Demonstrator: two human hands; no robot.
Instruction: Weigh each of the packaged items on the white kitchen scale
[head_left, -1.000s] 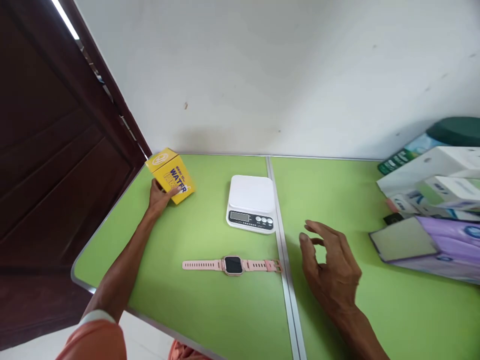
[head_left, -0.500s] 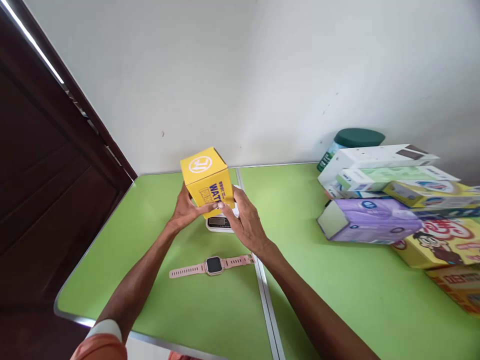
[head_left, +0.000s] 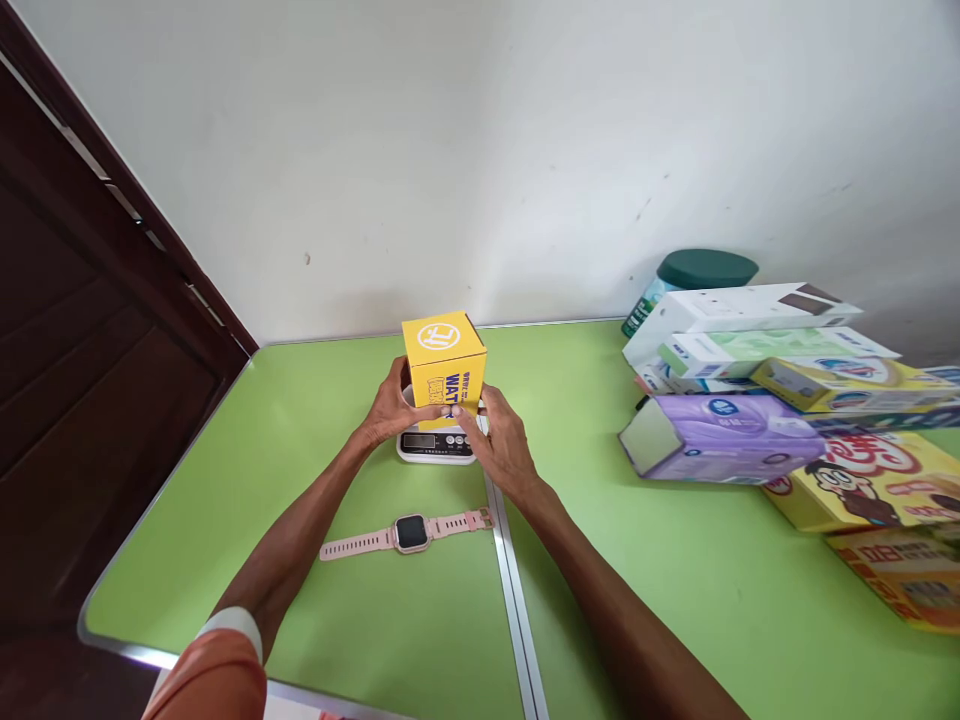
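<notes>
Both my hands hold a yellow cardboard box (head_left: 448,365) with a white logo on top and dark lettering on its front. My left hand (head_left: 396,405) grips its left side, and my right hand (head_left: 501,440) its right side, thumbs meeting across the front. Beneath the box is a small white digital scale (head_left: 435,452), its display and buttons showing at the front. Whether the box rests fully on the scale I cannot tell. Nearer to me a pink smartwatch (head_left: 410,533) lies flat with its strap stretched out.
The green table (head_left: 600,590) has a metal seam down its middle. At the right lie a purple tissue pack (head_left: 739,440), a yellow snack box (head_left: 870,485), several stacked cartons and a green-lidded tub (head_left: 705,268). A dark door (head_left: 90,350) stands at the left, a white wall behind.
The yellow box has come down and slightly right onto or just over the scale, and its tilt has lessened. Both hands moved with it, and more of the scale's front shows.
</notes>
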